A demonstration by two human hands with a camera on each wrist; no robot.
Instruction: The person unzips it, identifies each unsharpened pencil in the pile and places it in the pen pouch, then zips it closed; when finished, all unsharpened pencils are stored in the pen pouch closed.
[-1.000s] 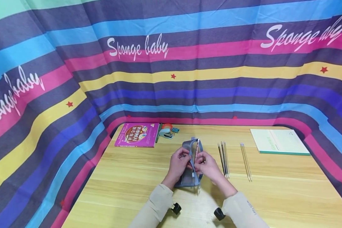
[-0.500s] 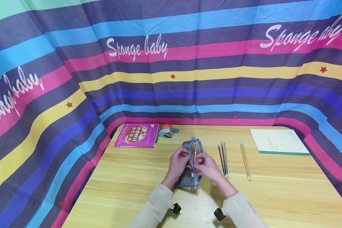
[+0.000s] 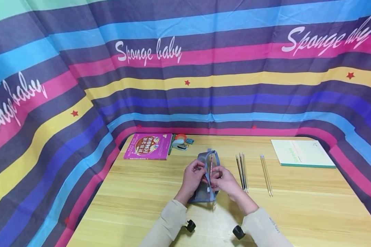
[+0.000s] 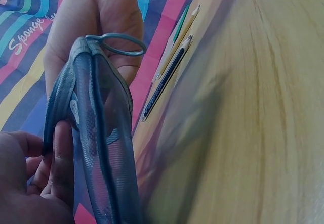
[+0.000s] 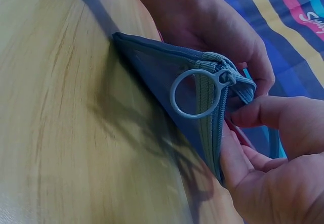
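While the left hand (image 3: 193, 176) pinches one lip of the mesh pouch (image 3: 206, 178) mid-table, spreading its mouth, the right hand (image 3: 224, 180) pinches a pencil (image 3: 211, 161) lying inside. Left wrist: fingers curl round the mesh. Right wrist: the zip ring (image 5: 195, 93) hangs free near the thumb.

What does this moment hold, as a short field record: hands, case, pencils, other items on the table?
left hand: grips the left edge of the pencil case
right hand: pinches the right edge by the zip
pencil case: grey-blue mesh, mouth open, a pencil inside
zip ring: hangs at the zip end
loose pencils: dark group, pale pair, right of the case
books: magenta book, green notebook
table: pale wood
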